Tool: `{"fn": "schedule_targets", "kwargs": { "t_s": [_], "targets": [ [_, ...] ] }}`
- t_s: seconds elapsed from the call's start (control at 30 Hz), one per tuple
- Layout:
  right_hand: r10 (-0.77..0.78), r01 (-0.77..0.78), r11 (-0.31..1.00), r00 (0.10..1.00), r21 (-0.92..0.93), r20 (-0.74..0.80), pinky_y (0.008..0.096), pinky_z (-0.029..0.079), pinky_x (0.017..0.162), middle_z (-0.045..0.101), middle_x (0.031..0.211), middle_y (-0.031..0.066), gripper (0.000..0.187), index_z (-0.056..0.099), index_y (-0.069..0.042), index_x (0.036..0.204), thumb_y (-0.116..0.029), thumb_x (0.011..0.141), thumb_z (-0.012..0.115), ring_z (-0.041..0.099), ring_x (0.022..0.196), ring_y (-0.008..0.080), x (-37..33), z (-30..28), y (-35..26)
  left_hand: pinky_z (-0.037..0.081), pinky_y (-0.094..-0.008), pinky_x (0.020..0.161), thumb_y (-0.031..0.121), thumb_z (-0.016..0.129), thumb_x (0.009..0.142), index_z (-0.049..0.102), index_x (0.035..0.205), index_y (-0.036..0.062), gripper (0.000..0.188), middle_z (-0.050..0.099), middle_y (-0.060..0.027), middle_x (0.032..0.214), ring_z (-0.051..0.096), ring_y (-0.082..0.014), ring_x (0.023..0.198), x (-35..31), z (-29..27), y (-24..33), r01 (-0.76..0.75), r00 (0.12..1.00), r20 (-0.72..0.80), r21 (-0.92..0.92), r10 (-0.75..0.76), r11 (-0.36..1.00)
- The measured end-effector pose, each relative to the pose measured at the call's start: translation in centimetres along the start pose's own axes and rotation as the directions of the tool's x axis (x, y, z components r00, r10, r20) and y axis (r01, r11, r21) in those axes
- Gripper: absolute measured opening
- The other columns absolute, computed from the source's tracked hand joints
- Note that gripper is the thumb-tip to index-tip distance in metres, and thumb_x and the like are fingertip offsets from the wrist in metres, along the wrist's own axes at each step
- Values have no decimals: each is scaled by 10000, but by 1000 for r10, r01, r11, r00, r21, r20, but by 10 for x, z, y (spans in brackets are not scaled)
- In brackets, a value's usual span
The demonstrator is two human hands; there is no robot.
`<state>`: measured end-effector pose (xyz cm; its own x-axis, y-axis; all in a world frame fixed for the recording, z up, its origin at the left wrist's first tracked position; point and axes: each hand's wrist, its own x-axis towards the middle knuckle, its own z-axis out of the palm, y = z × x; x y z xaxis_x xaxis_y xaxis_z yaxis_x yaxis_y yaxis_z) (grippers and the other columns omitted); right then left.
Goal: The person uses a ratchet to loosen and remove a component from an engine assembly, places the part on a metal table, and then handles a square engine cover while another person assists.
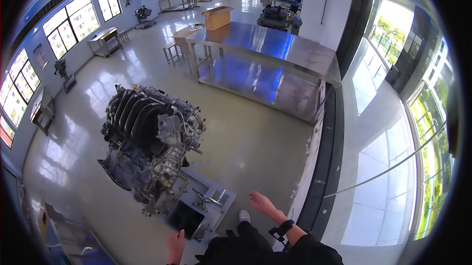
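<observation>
A: Left hand (175, 244): can its grip be told?
B: No, its fingers are partly hidden; the right hand (263, 204) is loosely opened, nothing held.
A: And the engine (169, 128)?
B: It is placed left, beyond a flat grey metal plate (227, 196); plastic-looking black ribs (140, 115) are set against rough cast metal.
A: No grip seems begun; for contact, a farther leftward reach would be needed.

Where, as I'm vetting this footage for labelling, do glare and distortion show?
In the head view, glare patches whiten the floor on the left, near bright windows; same view, blue-white reflections streak the metal table; same view, fisheye bending curves straight edges toward the picture's black border; same view, the engine is fairly legible.
</observation>
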<state>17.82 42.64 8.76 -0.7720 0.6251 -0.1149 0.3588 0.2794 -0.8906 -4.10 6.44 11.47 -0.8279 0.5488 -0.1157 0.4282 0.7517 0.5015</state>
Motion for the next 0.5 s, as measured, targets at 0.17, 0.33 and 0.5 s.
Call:
{"fn": "schedule_targets", "kwargs": {
  "t_s": [0.17, 0.33, 0.5],
  "targets": [
    [9, -9, 1000, 1000, -27, -5, 340, 515, 788, 656, 958, 122, 340, 542, -5, 1179, -150, 875, 585, 647, 868, 234, 26, -29, 32, 361, -480, 490, 312, 623, 879, 554, 575, -37, 468, 530, -244, 587, 539, -427, 562, 11, 2, 50, 158, 981, -111, -37, -161, 987],
    [5, -5, 1000, 1000, -14, -25, 351, 509, 793, 653, 973, 119, 220, 629, 2, 1007, -171, 876, 595, 633, 893, 261, 48, -31, 29, 405, -419, 485, 277, 607, 894, 572, 593, -14, 420, 528, -159, 500, 530, -338, 473, 7, 22, 63, 137, 971, -189, -58, -146, 989],
    [63, -66, 997, 993, 32, 97, 378, 478, 848, 655, 987, 120, 212, 671, -10, 836, -200, 881, 587, 600, 962, 295, 49, -26, -18, 459, -329, 524, 162, 611, 892, 593, 714, -17, 253, 586, -93, 552, 564, -227, 483, 6, 32, 84, -9, 910, -392, -349, -137, 937]
  ]
}}
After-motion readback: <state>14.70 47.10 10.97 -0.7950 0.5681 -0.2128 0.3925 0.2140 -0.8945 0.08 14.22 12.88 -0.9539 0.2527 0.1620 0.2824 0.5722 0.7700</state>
